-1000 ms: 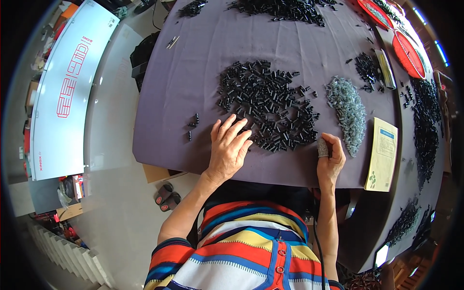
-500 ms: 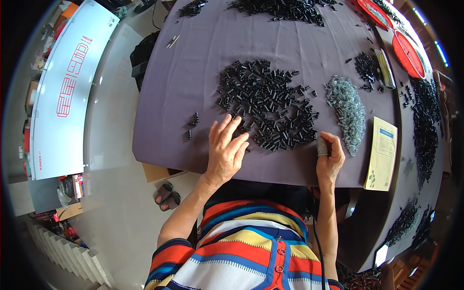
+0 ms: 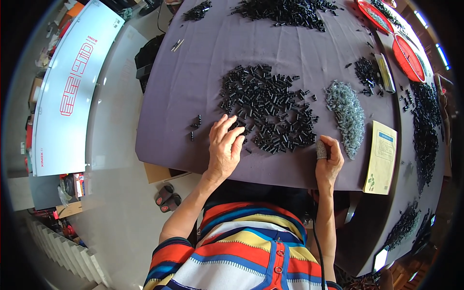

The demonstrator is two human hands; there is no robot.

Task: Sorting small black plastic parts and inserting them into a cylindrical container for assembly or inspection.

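A big heap of small black tube-shaped parts lies on the purple-covered table. My left hand rests flat, fingers spread, at the heap's near left edge, fingertips touching a few parts. My right hand sits near the table's front edge at the heap's right end, curled, with a grey covering on one finger; whether it holds a part is hidden. A pile of small grey metal pieces lies just beyond the right hand.
A yellow-green booklet lies right of my right hand. More black parts are heaped at the far side and along the right. Two red trays stand far right. A white panel and sandals are on the floor, left.
My left hand has slid slightly forward into the edge of the black heap. The right hand stays where it was.
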